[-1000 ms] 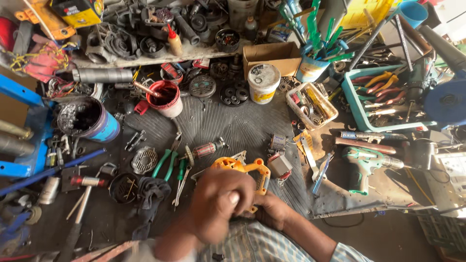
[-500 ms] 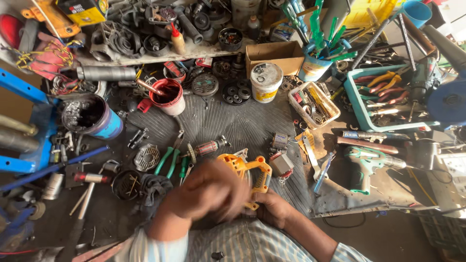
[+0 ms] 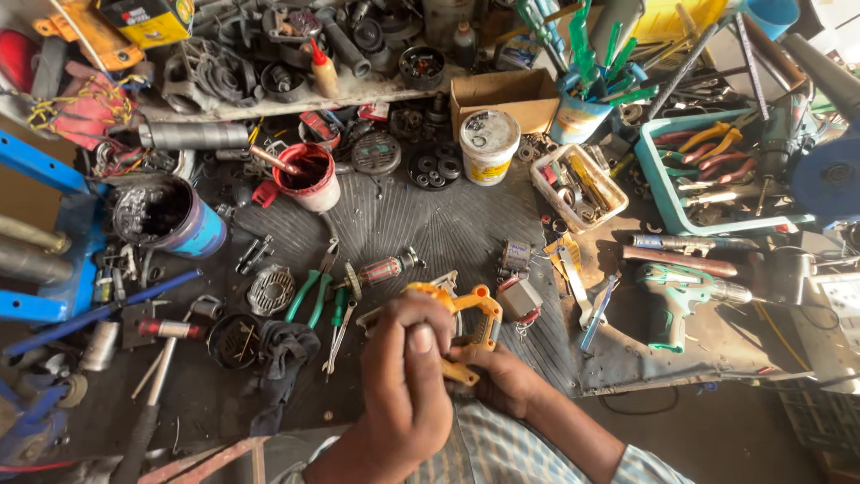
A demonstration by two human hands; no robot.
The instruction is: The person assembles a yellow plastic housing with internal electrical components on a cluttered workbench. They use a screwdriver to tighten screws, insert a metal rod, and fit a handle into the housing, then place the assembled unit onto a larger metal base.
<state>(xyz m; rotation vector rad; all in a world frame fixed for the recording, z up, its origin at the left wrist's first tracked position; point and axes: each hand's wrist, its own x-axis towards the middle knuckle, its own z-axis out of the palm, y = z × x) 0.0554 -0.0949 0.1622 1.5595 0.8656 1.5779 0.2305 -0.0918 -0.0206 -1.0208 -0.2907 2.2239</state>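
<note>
Both my hands hold an orange-yellow power tool housing point(image 3: 473, 315) low over a black ribbed rubber mat point(image 3: 421, 220). My left hand point(image 3: 405, 381) covers the housing's near left part, fingers curled round it and thumb pointing up. My right hand point(image 3: 503, 376) grips it from underneath on the right. A motor armature point(image 3: 387, 268) with a red winding lies on the mat just beyond my left hand. A small grey block part point(image 3: 520, 297) sits right of the housing.
Green-handled pliers point(image 3: 305, 296), a black rag point(image 3: 282, 351) and a hammer point(image 3: 148, 403) lie to the left. A red cup point(image 3: 309, 179), blue can point(image 3: 175, 224), white tub point(image 3: 489, 146), cardboard box point(image 3: 502, 94), teal tray of pliers point(image 3: 658, 179) and green drill point(image 3: 676, 300) ring the mat.
My left hand shifted slightly left over the housing and then back; its thumb now points up. Both hands kept hold of the housing.
</note>
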